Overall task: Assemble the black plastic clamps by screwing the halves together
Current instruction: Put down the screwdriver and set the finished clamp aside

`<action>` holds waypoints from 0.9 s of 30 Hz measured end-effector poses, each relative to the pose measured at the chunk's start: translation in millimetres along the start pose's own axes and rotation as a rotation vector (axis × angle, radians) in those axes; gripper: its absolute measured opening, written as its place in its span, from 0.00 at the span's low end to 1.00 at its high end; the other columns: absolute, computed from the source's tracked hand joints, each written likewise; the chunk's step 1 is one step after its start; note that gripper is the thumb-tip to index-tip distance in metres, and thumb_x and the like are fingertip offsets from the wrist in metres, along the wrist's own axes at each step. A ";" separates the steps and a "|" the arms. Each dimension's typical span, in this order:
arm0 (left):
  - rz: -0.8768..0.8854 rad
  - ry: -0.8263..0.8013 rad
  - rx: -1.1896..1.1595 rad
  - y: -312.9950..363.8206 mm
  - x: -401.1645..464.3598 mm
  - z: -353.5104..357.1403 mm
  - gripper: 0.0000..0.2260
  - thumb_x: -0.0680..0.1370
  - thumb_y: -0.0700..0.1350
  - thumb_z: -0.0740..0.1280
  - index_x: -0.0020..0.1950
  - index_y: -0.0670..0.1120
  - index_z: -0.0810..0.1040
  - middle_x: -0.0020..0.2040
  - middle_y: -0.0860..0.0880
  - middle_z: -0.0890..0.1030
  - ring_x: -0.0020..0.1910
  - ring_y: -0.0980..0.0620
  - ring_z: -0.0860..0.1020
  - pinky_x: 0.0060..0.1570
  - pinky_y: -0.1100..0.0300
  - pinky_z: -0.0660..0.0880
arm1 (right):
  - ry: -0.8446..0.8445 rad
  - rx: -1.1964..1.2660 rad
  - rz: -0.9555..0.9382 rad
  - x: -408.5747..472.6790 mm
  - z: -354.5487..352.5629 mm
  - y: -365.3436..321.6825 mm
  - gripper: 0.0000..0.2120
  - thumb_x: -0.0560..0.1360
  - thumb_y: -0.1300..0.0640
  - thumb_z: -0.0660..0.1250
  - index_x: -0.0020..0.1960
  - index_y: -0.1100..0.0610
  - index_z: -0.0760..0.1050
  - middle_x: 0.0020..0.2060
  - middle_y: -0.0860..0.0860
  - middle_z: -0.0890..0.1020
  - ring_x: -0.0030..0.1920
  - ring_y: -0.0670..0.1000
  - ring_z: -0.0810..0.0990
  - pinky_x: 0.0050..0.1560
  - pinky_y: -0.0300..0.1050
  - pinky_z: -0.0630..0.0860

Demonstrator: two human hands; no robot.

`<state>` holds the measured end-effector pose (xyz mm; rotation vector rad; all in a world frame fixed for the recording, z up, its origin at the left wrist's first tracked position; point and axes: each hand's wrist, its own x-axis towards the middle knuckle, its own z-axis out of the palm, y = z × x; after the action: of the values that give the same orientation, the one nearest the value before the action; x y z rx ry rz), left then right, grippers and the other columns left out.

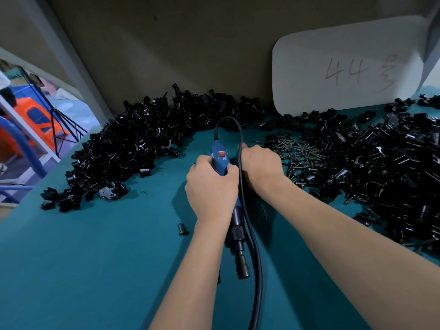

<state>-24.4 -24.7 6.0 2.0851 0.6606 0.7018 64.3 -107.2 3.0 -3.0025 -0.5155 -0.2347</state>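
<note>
My left hand (210, 186) grips the blue body of an electric screwdriver (222, 163) that lies along the teal table (95, 258), its black chuck end (241, 265) pointing toward me. Its black cord (252, 234) loops from the far end and runs back past my wrists. My right hand (260, 169) rests beside the tool with fingers curled downward; what it holds is hidden. A large heap of black clamp halves (142, 144) lies to the left, another heap (381, 167) to the right. Loose screws (302, 154) are scattered just right of my right hand.
A white card marked "44" (350, 67) leans on the back wall. One small black sleeve (181, 228) lies alone near my left forearm. The table's left edge drops off toward blue and orange objects (35, 120).
</note>
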 end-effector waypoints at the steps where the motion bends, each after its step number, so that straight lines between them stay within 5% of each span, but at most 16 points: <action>1: 0.002 0.000 0.009 0.1 -0.4 0.9 0.09 0.76 0.54 0.71 0.51 0.51 0.78 0.47 0.54 0.80 0.46 0.50 0.78 0.46 0.54 0.73 | 0.005 -0.002 0.026 -2.3 0.7 1.7 0.18 0.78 0.65 0.66 0.67 0.62 0.68 0.56 0.58 0.82 0.54 0.64 0.84 0.40 0.51 0.71; 11: 0.048 -0.060 0.054 2.4 -3.4 9.3 0.16 0.77 0.52 0.70 0.61 0.49 0.76 0.54 0.49 0.78 0.57 0.45 0.73 0.50 0.58 0.66 | -0.134 0.162 0.087 -16.4 -21.5 17.3 0.13 0.78 0.65 0.63 0.62 0.62 0.74 0.56 0.63 0.81 0.57 0.67 0.82 0.48 0.53 0.76; 16: 0.060 -0.107 0.040 0.1 0.9 7.2 0.17 0.77 0.52 0.71 0.64 0.50 0.75 0.56 0.48 0.75 0.56 0.45 0.75 0.51 0.57 0.67 | 0.003 0.394 0.159 -22.3 -20.9 38.0 0.08 0.79 0.63 0.64 0.57 0.63 0.68 0.51 0.66 0.80 0.50 0.67 0.81 0.45 0.51 0.73; 20: 0.059 -0.160 0.073 -3.0 3.8 8.8 0.18 0.78 0.57 0.71 0.63 0.50 0.76 0.55 0.50 0.73 0.54 0.47 0.75 0.51 0.56 0.68 | 0.135 1.050 0.337 -28.5 -25.7 51.1 0.11 0.82 0.63 0.58 0.54 0.61 0.79 0.37 0.53 0.79 0.32 0.50 0.76 0.35 0.45 0.75; 23: 0.038 -0.149 0.075 -4.9 9.4 7.6 0.18 0.80 0.59 0.67 0.63 0.49 0.77 0.58 0.49 0.76 0.53 0.50 0.73 0.51 0.57 0.65 | -0.048 1.885 0.446 -30.8 -38.7 44.0 0.11 0.83 0.65 0.59 0.53 0.63 0.82 0.33 0.52 0.74 0.27 0.45 0.72 0.24 0.37 0.68; 27: -0.010 -0.026 0.125 -13.7 38.2 -3.8 0.17 0.81 0.56 0.66 0.63 0.46 0.78 0.60 0.44 0.78 0.60 0.43 0.75 0.57 0.51 0.70 | -0.325 2.197 0.425 -29.9 -43.3 34.6 0.12 0.84 0.64 0.58 0.56 0.68 0.79 0.37 0.55 0.74 0.30 0.47 0.74 0.24 0.34 0.68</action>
<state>-2.7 9.8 6.0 2.2002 0.7160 0.6416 42.2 -154.2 38.6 -0.8758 0.0461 0.5237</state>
